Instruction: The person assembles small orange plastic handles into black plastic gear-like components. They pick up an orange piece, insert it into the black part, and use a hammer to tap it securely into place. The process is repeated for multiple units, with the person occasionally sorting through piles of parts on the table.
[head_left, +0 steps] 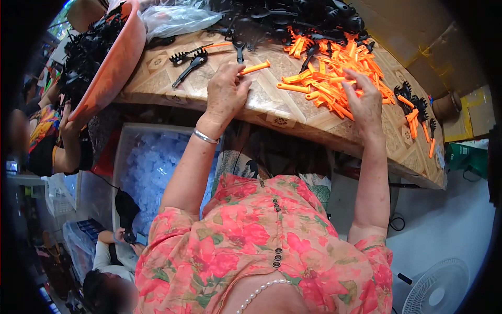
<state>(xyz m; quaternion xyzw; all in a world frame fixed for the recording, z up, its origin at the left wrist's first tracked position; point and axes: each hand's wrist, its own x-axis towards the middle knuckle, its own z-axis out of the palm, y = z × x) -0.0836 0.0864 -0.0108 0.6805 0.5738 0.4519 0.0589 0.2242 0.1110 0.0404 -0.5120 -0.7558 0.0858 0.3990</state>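
My left hand (226, 94) is over the table, fingers curled in and closed on one end of an orange handle (255, 68). Just beyond its fingertips is a black utensil head (238, 48) with a stem; whether the fingers touch the stem is unclear. To the left of that hand lie black toothed utensils (191, 67), like pasta servers, one with an orange handle. My right hand (367, 102) reaches over a pile of orange handles (327, 86), thumb and fingers apart. A handle shows between its fingertips, without a visible grip.
Black utensil parts (293, 15) heap at the table's (266, 107) far side, beside clear plastic bags (178, 21). Toothed utensils with orange handles (414, 112) lie right. A pink basin (112, 68) of black parts stands left; a bin (157, 162) is below. People sit left; a fan (439, 290) stands lower right.
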